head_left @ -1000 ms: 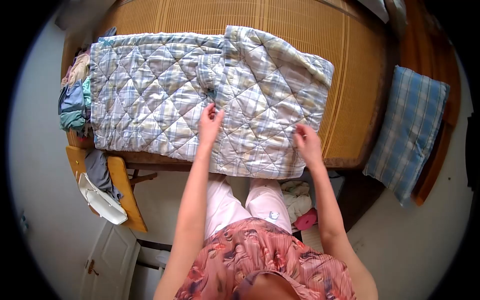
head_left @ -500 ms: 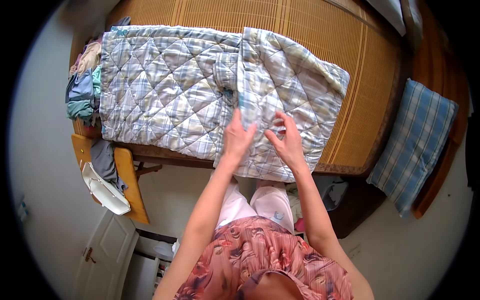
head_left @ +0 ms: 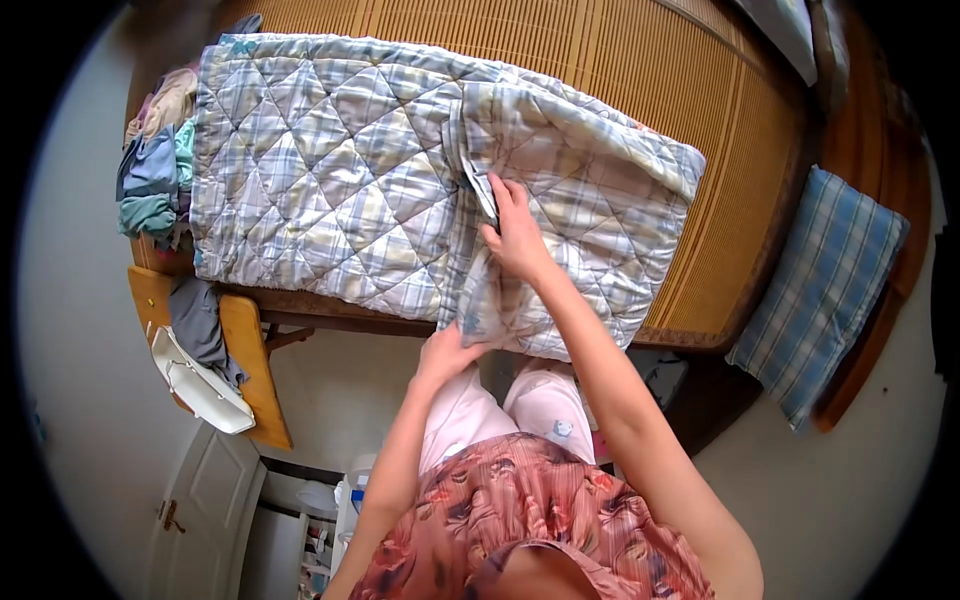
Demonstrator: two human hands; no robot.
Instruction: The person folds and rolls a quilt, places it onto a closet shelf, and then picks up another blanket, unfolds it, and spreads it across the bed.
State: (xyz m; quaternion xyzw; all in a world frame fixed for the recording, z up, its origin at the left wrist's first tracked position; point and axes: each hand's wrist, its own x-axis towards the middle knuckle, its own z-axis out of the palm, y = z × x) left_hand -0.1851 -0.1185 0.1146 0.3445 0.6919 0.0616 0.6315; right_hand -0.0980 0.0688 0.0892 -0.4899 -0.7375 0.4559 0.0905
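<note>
A plaid quilt [head_left: 320, 170] with diamond stitching lies across the bed, its right part folded over on itself. My left hand [head_left: 447, 355] is closed on the quilt's near edge, at the front corner of the folded flap, just above my knees. Farther in, my right hand [head_left: 515, 235] grips the flap's left edge, thumb on one side and fingers on the other. That edge is lifted a little and shows a dark gap beneath it. Some of the left fingers are hidden by the cloth.
A woven bamboo mat [head_left: 720, 240] covers the bed. Folded clothes [head_left: 150, 175] are piled at its left end. A wooden chair [head_left: 265, 400] holds a white bag [head_left: 205, 385] and grey cloth [head_left: 203, 325]. To the right lies a blue plaid cushion [head_left: 825, 290].
My left hand has come back toward me to the quilt's near edge. My right hand has moved up and left and taken hold of the flap's edge, which has shifted and lifted slightly.
</note>
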